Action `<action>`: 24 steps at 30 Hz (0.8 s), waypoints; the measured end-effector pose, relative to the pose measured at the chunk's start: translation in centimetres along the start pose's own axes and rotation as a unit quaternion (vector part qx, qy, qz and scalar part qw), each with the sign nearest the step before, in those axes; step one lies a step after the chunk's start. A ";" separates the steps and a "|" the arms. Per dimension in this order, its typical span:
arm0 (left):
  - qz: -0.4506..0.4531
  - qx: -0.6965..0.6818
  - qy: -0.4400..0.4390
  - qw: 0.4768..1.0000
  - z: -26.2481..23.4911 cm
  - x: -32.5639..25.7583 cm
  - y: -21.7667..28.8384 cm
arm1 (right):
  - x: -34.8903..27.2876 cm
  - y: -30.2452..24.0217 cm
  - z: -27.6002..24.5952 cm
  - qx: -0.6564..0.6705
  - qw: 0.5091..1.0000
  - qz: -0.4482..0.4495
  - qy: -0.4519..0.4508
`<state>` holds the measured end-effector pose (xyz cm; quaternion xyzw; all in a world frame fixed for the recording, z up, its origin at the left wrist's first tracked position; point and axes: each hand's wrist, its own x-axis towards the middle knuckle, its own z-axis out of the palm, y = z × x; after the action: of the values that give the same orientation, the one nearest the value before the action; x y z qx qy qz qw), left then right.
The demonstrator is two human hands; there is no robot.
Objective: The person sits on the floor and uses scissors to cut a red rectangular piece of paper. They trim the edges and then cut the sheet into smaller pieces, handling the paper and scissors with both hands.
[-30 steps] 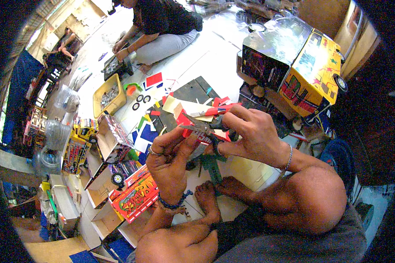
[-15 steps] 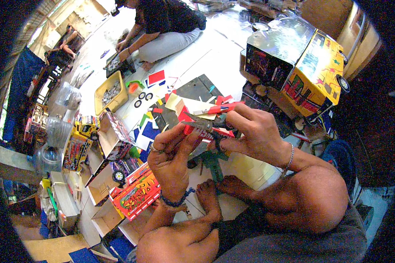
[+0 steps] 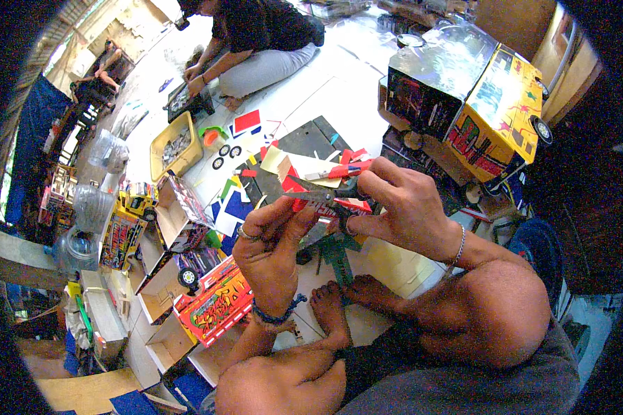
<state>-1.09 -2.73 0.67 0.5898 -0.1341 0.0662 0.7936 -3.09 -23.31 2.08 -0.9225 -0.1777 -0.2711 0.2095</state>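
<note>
Not much has budged compared with half a second back, tbh. I've got the left hand [image 3: 266, 256] with its fingers pinched on a red printed piece [image 3: 318, 209], held up just on the near side of the dark board [image 3: 308, 142]. The right hand's [image 3: 408, 207] fingers are still wrapped on the scissors [image 3: 333, 196], blades parted at the red piece. Can't tell whether they're biting.

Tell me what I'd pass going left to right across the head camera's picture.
Judging by middles: blue curtain → yellow basin → three small wheels → left hand → scissors → right hand → large yellow-and-black toy truck.
</note>
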 end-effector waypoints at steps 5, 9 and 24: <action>0.001 0.004 0.003 1.000 0.1 0.0 0.0 | -0.1 0.2 0.1 0.004 1.000 0.001 -0.011; 0.006 0.030 -0.005 1.000 -0.1 0.0 0.2 | -0.1 0.3 0.1 -0.001 1.000 -0.004 0.001; 0.003 0.013 0.003 1.000 0.1 0.1 0.0 | 0.2 0.1 -0.1 0.021 1.000 -0.001 0.008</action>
<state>-1.01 -2.78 0.71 0.5997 -0.1322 0.0720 0.7859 -2.94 -23.44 2.20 -0.9155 -0.1822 -0.2749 0.2304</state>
